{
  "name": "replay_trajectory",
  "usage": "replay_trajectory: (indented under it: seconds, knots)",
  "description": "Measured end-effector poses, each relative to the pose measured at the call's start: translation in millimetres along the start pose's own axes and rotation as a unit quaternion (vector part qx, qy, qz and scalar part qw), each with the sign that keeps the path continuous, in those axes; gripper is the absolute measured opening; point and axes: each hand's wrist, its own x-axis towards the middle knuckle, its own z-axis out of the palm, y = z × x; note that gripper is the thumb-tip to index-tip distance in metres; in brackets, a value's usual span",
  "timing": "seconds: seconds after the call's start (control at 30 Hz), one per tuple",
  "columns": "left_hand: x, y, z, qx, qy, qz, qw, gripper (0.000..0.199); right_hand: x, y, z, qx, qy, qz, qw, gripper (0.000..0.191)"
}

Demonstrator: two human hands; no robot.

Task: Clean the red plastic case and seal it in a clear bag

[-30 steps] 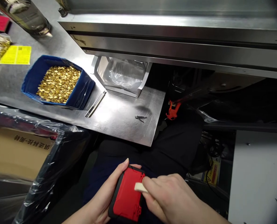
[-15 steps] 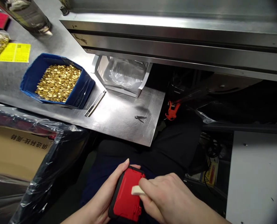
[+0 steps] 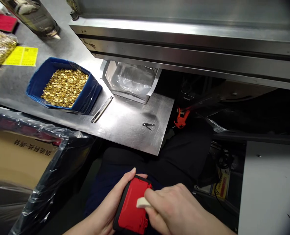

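Note:
Low in the view, above my lap, my left hand is wrapped round the left edge of a red-and-black phone case. Its thumb lies along the top left corner. The red face is turned up and has small hinge-like parts along its right side. My right hand is closed round a cream-coloured flat tool. The tool's blunt end lies over the middle of the red face, and the rest is hidden in my fingers.
On the metal table stand a blue bin of small gold-coloured metal parts and a grey bin with clear plastic bags. A pen-like cutter and small metal pliers-like piece lie nearby. A plastic-lined carton is left; orange-handled tool right.
The cream tool and my right hand have shifted very slightly left over the red face. My view has moved a little, so the table appears farther right. Both grips are the same.

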Motion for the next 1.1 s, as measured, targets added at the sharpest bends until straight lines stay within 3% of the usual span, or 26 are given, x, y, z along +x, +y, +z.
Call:
replay_trajectory:
  seconds: [0.43, 0.93, 1.1]
  knots:
    - [-2.0, 0.8, 3.8, 0.046, -0.002, 0.029, 0.998, 0.06, -3.1, 2.2, -3.6, 0.02, 0.013, 0.002, 1.0, 0.013]
    - [2.6, 0.8, 5.4, 0.018, -0.005, 0.012, 1.0, 0.06, -7.9, 8.1, -0.7, 0.054, 0.026, 0.018, 0.998, 0.01]
    - [1.8, 1.1, 8.0, 0.018, 0.027, 0.019, 0.999, 0.059, -4.6, 8.4, -1.3, 0.054, 0.052, 0.03, 0.997, 0.006]
